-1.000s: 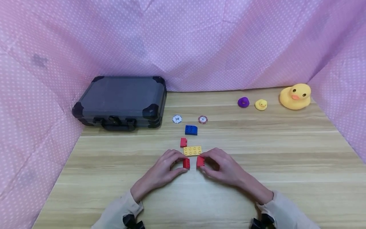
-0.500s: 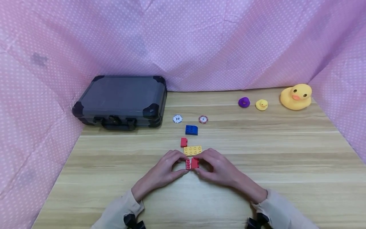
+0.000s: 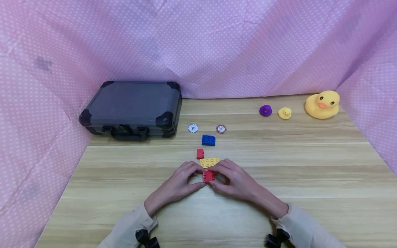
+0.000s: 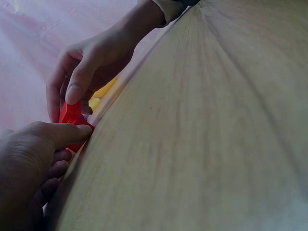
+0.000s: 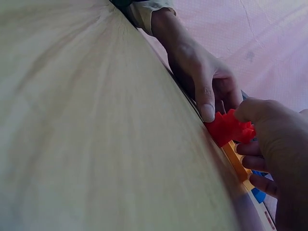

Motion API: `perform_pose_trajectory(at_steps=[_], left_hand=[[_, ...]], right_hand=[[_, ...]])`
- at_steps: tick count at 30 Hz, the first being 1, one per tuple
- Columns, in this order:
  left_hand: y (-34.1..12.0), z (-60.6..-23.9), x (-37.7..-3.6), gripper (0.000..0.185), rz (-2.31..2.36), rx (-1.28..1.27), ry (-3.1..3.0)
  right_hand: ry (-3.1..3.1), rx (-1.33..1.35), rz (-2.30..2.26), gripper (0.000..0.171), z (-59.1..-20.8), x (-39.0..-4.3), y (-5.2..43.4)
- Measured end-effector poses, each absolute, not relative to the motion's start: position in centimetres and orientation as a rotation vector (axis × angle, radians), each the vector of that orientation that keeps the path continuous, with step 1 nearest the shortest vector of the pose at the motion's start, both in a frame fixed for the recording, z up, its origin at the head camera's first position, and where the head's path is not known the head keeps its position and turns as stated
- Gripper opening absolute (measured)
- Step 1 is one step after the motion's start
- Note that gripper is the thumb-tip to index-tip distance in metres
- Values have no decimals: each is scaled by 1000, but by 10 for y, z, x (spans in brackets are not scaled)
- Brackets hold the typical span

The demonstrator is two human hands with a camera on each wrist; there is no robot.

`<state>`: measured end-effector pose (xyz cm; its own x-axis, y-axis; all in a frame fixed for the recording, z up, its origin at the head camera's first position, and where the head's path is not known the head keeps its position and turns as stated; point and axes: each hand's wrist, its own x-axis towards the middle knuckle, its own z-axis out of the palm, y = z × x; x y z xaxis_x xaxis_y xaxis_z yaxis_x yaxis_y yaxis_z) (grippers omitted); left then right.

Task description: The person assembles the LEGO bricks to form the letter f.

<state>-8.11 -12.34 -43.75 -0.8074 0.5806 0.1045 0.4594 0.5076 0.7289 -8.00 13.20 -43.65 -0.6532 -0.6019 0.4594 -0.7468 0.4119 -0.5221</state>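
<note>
Pinching red bricks (image 3: 209,176) — left hand (image 3: 179,179), right hand (image 3: 238,179), one each — wood-grain table (image 3: 211,220) below, pink dotted cloth (image 3: 211,48) behind

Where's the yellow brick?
In the head view, the yellow brick lies just below centre, beyond the two held red bricks, a loose red brick behind its left end.

Count 3 red bricks (image 3: 209,176), 1 yel. brick (image 3: 209,162), 1 blu. brick (image 3: 208,140), i.e. 5 tot.; also 2 chips (image 3: 193,128), 2 yel. ducks (image 3: 322,105), 1 purp. toy (image 3: 265,110), 1 case (image 3: 131,106), 1 tbl. (image 3: 310,158), 2 hands (image 3: 179,179).

Pink dotted cloth (image 3: 217,48), wooden tabletop (image 3: 316,165)
</note>
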Motion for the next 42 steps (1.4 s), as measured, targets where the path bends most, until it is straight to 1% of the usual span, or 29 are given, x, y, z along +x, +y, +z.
perform_pose_trajectory(at_steps=[8,16,26,42], left_hand=[[-123,-438,-82,34,1201,904,2588],[-122,-437,-82,36,1194,906,2587],[-123,-438,-82,38,1193,908,2591],[-123,-439,-83,39,1175,884,2599]], right_hand=[[-2462,1206,1085,38,-437,-81,129],[-2456,1205,1112,40,-437,-82,127],[-2525,1174,1162,36,-435,-81,121],[-2625,1259,990,38,-423,-86,118]])
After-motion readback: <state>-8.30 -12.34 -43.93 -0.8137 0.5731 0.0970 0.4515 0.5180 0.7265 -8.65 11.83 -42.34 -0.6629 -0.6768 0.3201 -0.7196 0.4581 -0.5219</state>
